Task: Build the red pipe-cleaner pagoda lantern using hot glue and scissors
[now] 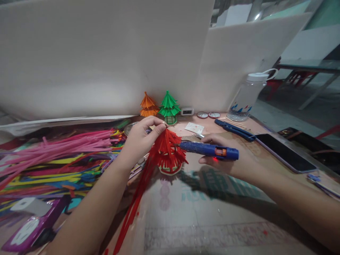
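A small red pagoda made of pipe cleaners (170, 150) stands in the middle, its tiered roof over a pale base. My left hand (145, 136) pinches its peak between thumb and fingers. Long red pipe cleaners (138, 202) trail from its left side down toward me. In my right hand (225, 148) is a blue hot glue gun (209, 149) with a red light glowing on it. Its nozzle points left and meets the red roof; whether it touches is too blurred to tell. An orange pagoda (148, 105) and a green pagoda (169, 108) stand behind.
Bundles of coloured pipe cleaners (61, 159) cover the left, with a purple device (37, 226) in front. At the right are a phone (285, 152), a dark blue tool (235, 130) and a water bottle (245, 97). A small digital display (187, 111) stands against the white panel (106, 60).
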`<move>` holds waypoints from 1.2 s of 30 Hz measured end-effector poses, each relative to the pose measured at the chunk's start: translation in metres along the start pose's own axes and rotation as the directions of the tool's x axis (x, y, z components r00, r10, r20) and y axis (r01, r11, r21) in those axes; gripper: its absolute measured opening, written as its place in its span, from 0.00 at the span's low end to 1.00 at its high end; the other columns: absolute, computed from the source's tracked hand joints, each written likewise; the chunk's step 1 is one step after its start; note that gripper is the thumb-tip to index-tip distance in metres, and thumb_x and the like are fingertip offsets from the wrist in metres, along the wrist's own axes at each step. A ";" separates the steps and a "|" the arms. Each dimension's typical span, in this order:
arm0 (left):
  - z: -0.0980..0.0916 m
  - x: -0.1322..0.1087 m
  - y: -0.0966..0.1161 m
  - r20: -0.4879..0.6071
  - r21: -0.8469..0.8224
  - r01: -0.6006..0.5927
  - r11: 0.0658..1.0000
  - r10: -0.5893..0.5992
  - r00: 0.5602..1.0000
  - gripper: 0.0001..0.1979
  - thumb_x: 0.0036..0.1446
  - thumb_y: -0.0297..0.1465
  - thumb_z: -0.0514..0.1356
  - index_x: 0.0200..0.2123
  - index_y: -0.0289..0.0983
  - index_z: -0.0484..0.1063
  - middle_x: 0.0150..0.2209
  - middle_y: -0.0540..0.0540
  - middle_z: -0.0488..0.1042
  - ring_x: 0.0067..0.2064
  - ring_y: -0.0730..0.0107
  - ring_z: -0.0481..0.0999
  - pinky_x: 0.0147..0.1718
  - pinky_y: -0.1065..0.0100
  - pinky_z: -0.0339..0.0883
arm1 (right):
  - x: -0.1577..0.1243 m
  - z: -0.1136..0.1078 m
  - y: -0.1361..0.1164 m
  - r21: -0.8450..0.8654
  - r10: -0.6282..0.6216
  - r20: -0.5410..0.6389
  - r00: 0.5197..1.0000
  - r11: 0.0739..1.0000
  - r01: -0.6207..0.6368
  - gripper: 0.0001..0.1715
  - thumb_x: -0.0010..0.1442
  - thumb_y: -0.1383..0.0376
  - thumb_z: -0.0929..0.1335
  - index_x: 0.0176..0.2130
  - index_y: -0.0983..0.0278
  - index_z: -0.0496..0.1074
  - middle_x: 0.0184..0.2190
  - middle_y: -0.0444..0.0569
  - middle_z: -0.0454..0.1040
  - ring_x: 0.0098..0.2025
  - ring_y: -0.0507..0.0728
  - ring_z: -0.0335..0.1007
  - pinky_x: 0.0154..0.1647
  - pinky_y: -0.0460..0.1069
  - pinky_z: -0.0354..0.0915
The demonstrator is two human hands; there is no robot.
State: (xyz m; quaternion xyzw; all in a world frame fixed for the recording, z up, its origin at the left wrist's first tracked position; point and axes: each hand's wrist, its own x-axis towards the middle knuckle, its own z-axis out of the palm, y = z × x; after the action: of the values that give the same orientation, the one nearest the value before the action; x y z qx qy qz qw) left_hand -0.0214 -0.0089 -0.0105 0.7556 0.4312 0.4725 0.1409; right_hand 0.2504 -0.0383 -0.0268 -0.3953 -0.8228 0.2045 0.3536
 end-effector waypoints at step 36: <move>0.000 -0.001 0.003 -0.004 0.027 -0.016 0.999 0.016 1.000 0.11 0.65 0.39 0.59 0.35 0.38 0.75 0.38 0.47 0.79 0.42 0.64 0.77 0.46 0.66 0.66 | -0.006 -0.010 -0.007 -0.177 -0.019 0.105 0.994 0.983 0.038 0.15 0.59 0.53 0.73 0.41 0.58 0.70 0.30 0.43 0.77 0.28 0.54 0.72 0.27 0.46 0.60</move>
State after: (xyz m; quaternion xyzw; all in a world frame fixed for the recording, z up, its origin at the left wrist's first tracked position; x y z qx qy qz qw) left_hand -0.0202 -0.0112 -0.0088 0.7598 0.4320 0.4694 0.1258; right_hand 0.2574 -0.0467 -0.0183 -0.4025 -0.8606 0.1447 0.2765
